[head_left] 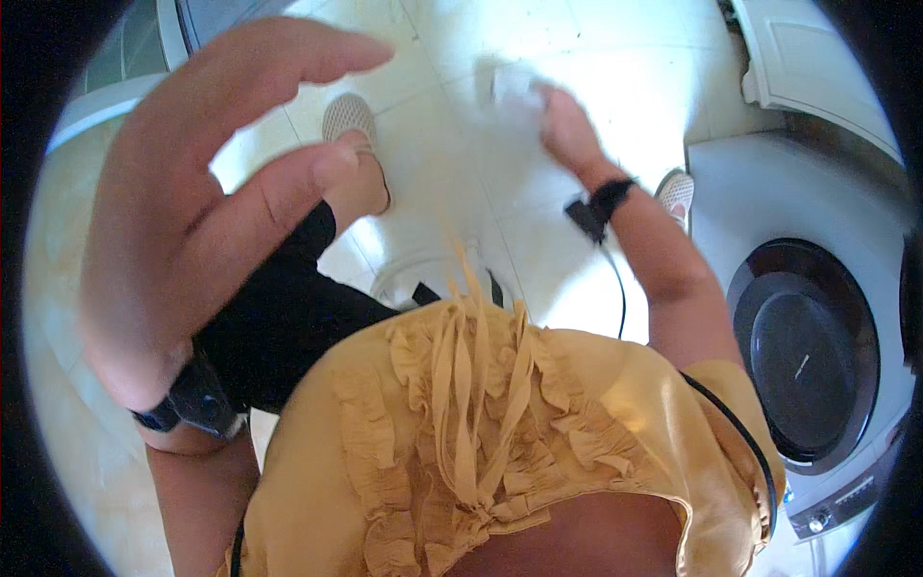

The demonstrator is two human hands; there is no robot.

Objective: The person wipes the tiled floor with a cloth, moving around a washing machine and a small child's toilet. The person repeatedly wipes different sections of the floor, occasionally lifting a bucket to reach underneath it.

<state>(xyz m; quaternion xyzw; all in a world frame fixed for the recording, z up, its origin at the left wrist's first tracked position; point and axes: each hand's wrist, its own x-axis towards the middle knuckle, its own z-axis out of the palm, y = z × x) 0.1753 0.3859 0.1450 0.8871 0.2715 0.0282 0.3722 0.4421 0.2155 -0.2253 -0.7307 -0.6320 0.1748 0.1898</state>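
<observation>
My left hand point(197, 183) is raised close to the camera at the left, holding nothing. Its fingers curve forward and its thumb stands apart from them. Farther off, my right hand point(572, 135) reaches out low over the pale tiled floor point(447, 154). Its fingers are closed on a small white cloth-like piece point(516, 94). Motion blurs that piece, so I cannot tell whether it is a cloth or paper, or whether it touches the floor. Both wrists wear black bands with small devices.
A grey washing machine point(716, 207) with a round dark door stands at the right. Above it is a white panelled cabinet piece point(822, 53). My sandalled left foot point(351, 125) and right foot point(676, 192) are on the floor. A whitish round object point(394, 277) shows partly below me.
</observation>
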